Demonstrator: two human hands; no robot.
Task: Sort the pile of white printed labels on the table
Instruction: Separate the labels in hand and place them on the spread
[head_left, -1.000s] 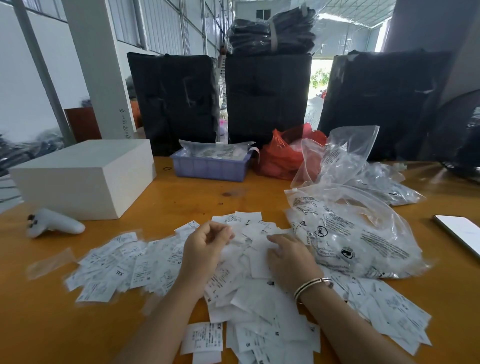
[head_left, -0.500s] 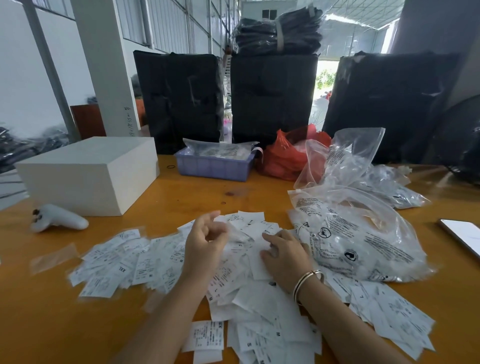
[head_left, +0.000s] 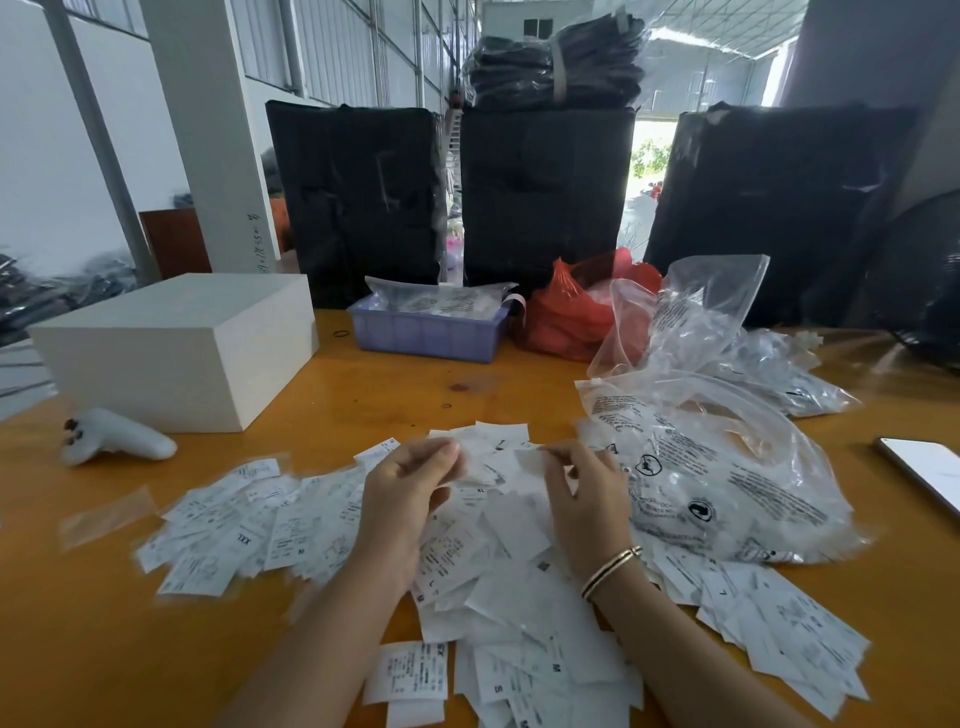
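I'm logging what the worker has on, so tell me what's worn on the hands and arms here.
Both forearms are bare, with no sleeves or gloves in view. The left hand wears nothing. The right hand has a thin bracelet at the wrist, gold and dark striped bands.

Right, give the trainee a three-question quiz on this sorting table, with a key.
1. True or false: the white box stands on the person's left side of the table.
2. Multiple choice: what lies right beside the right hand, on its outer side? A) a stapler B) a clear printed plastic bag C) a roll of tape
3. Fill in: the tray at the far edge of the table, next to the red bag, is coloured ____.

Key
1. True.
2. B.
3. Purple; both hands, the left hand included, work over the pile of labels nearer the person.
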